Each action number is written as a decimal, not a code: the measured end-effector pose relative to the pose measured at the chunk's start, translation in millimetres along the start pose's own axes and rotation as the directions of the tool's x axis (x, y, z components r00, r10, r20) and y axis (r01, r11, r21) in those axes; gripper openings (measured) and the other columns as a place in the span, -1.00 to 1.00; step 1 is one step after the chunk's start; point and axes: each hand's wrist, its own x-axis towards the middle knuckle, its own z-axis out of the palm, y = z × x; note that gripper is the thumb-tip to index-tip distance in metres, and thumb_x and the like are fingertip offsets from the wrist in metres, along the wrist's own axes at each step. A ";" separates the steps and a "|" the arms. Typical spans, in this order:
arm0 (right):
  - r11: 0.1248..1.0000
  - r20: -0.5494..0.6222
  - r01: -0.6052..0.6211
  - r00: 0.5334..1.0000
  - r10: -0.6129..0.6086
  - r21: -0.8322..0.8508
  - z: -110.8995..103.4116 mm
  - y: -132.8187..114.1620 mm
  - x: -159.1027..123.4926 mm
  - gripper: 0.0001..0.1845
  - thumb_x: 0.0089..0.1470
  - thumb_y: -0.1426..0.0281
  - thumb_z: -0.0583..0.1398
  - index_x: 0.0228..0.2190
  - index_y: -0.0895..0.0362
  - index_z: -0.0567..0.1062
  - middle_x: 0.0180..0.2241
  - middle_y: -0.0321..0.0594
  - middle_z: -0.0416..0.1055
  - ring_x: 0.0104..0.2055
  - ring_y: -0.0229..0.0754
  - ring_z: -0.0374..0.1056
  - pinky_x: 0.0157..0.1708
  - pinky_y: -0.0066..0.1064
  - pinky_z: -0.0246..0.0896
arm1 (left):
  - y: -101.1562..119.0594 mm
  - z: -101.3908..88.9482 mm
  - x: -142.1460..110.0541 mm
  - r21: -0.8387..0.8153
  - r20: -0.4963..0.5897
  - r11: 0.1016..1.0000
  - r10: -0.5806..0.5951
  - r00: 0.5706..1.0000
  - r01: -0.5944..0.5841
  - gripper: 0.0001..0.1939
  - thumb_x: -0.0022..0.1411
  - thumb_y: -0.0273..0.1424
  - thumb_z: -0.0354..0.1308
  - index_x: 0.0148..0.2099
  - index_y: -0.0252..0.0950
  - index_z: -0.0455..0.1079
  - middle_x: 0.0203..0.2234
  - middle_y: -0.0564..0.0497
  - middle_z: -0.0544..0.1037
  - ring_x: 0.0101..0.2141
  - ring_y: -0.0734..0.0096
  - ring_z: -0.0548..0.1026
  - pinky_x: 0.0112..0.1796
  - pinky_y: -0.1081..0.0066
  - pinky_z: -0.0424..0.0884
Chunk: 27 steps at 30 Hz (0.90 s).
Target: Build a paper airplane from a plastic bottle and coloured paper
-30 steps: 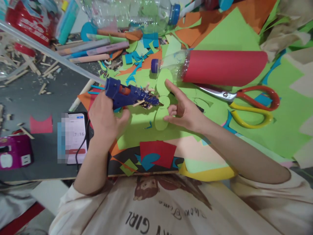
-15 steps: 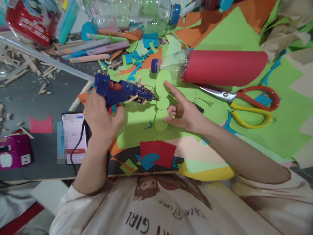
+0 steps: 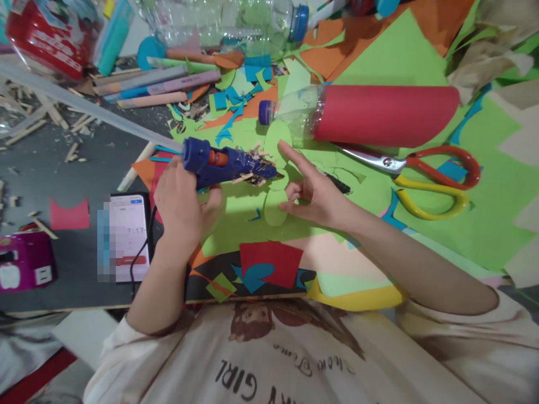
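A blue hot glue gun (image 3: 229,163) is gripped in my left hand (image 3: 181,196), its tip pointing right and wood splinters stuck around its nozzle. A clear glue stick (image 3: 105,114) runs out of its back end. Below the tip lies a light-green paper cutout (image 3: 275,207) with two oval blades and a round centre, on a larger green sheet (image 3: 236,216). My right hand (image 3: 314,188) has its index finger and thumb spread, the fingertips resting on the upper and lower blades. Its other fingers are curled. The nozzle tip is over the round centre; whether it touches is unclear.
Right of my hands lie scissors (image 3: 421,168) and a bottle wrapped in red paper (image 3: 387,115). A black cutter-like object (image 3: 337,182) is partly hidden by my right hand. Markers (image 3: 168,87) and a clear bottle (image 3: 223,22) lie behind. A phone (image 3: 130,238) sits left.
My left hand has carried the glue gun right and slightly toward me, bringing its tip over the cutout's centre. My right hand has stayed nearly still on the blades.
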 end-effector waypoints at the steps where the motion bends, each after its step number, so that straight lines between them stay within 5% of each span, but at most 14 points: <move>1: 1.000 -0.004 -0.002 1.000 0.002 -0.002 0.0 -0.9 -0.1 -0.01 0.08 0.44 0.21 0.35 -0.35 -0.16 0.46 -0.30 -0.37 -0.29 -0.31 0.41 -0.33 -0.35 0.50 | -0.8 0.9 -0.2 0.015 -0.013 1.000 0.009 1.000 -0.009 -0.62 -0.07 -0.35 0.16 -0.12 -0.19 0.31 -0.28 -0.09 0.52 -0.16 -0.02 0.53 -0.16 0.05 0.43; 6: 1.000 0.008 -0.008 1.000 0.008 0.006 0.0 -2.2 0.3 -0.01 0.08 0.41 0.21 0.35 -0.36 -0.17 0.46 -0.30 -0.42 -0.21 -0.23 0.45 -0.30 -0.27 0.52 | -6.5 -1.6 -2.3 0.028 -0.049 0.998 0.051 0.997 -0.050 -0.48 -0.08 -0.29 0.14 -0.01 -0.24 0.31 -0.22 -0.11 0.52 -0.16 0.00 0.51 -0.16 0.05 0.41; 13: 0.999 -0.015 -0.034 0.999 0.035 0.037 0.3 -2.8 0.7 -0.01 0.05 0.30 0.28 0.34 -0.36 -0.11 0.46 -0.36 -0.34 -0.20 -0.18 0.44 -0.28 -0.18 0.55 | -9.6 -8.7 -2.1 -0.013 -0.053 0.992 0.125 0.991 -0.125 -0.63 0.00 -0.34 0.12 -0.07 -0.16 0.30 -0.37 -0.05 0.41 -0.28 0.08 0.45 -0.23 0.14 0.31; 24: 0.996 -0.023 -0.046 0.999 0.048 0.082 -0.8 -0.7 0.8 0.02 0.03 0.17 0.32 0.34 -0.38 -0.12 0.46 -0.40 -0.42 -0.16 -0.13 0.44 -0.24 -0.12 0.55 | -4.6 -8.6 4.1 -0.112 0.054 0.992 -0.058 0.997 0.064 -0.69 -0.11 -0.32 0.17 -0.26 -0.16 0.19 -0.38 -0.05 0.29 -0.19 0.01 0.37 -0.19 0.14 0.19; 27: 0.996 -0.029 -0.045 0.998 0.047 0.083 -1.2 0.2 1.0 0.03 0.01 0.11 0.33 0.34 -0.37 -0.12 0.46 -0.41 -0.43 -0.15 -0.14 0.43 -0.25 -0.15 0.55 | -8.8 -9.6 6.9 -0.084 -0.010 0.995 -0.050 0.999 0.049 -0.62 -0.12 -0.33 0.18 -0.18 -0.19 0.23 -0.33 -0.08 0.35 -0.14 -0.03 0.40 -0.12 0.07 0.26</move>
